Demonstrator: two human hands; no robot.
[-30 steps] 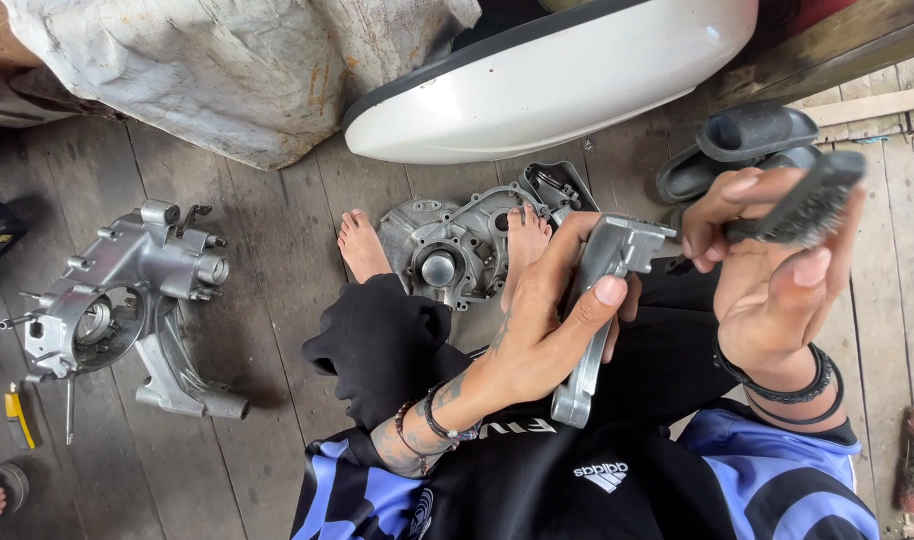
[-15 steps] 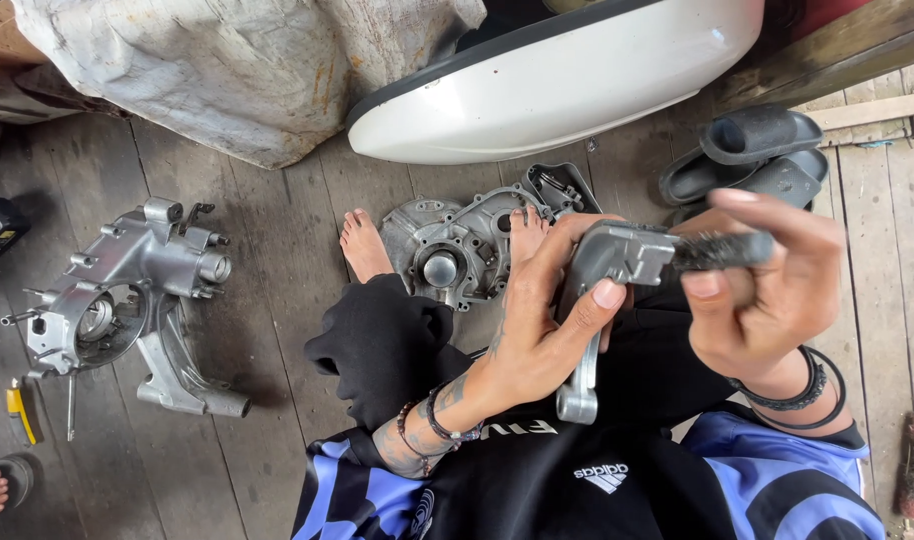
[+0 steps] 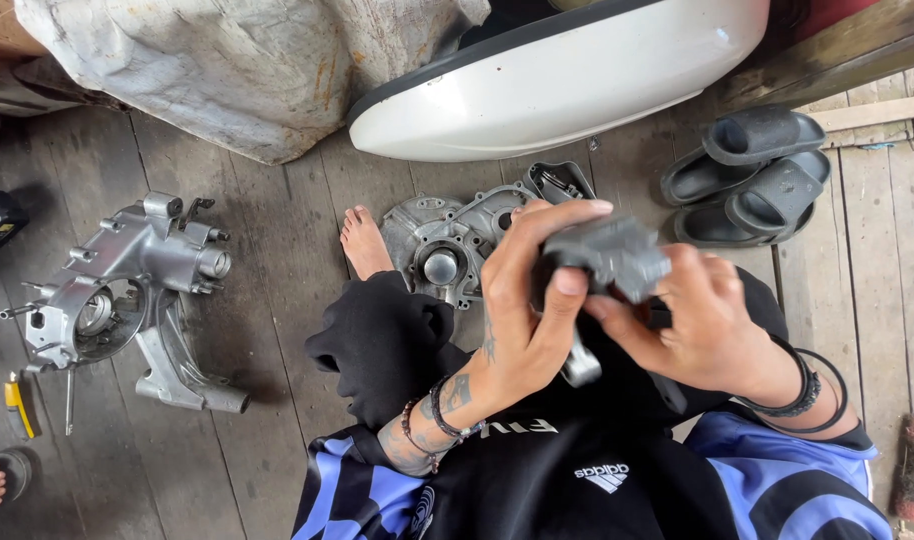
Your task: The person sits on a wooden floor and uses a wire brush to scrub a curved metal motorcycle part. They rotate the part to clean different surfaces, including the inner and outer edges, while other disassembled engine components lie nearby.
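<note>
Gripping a grey metal part (image 3: 609, 255) with both hands, I am holding it over my lap, just right of the frame's middle. My left hand (image 3: 522, 300) is wrapping it from the nine o'clock side, fingers curled over the top and thumb pressing the front face. My right hand (image 3: 702, 320) is closing in from four o'clock, fingertips on the part's right edge; I cannot tell whether anything else is sitting in that palm. The part's lower end (image 3: 580, 368) is poking out below the left hand, pointing toward six o'clock.

Bracelets (image 3: 439, 415) are circling my left wrist, and black bands (image 3: 799, 390) are sitting on my right one. My bare foot (image 3: 361, 243) is resting on the plank floor (image 3: 277, 250) at ten o'clock from the hands. Just beyond the hands, at eleven o'clock, an engine cover (image 3: 447, 245) is lying flat on the boards. Far out at nine o'clock, a larger engine case (image 3: 127, 295) is lying by itself. At one to two o'clock, a pair of dark sandals (image 3: 752, 175) is lying stacked. At twelve o'clock, a white curved panel (image 3: 567, 80) is leaning near a dirty tarp (image 3: 207, 70).
</note>
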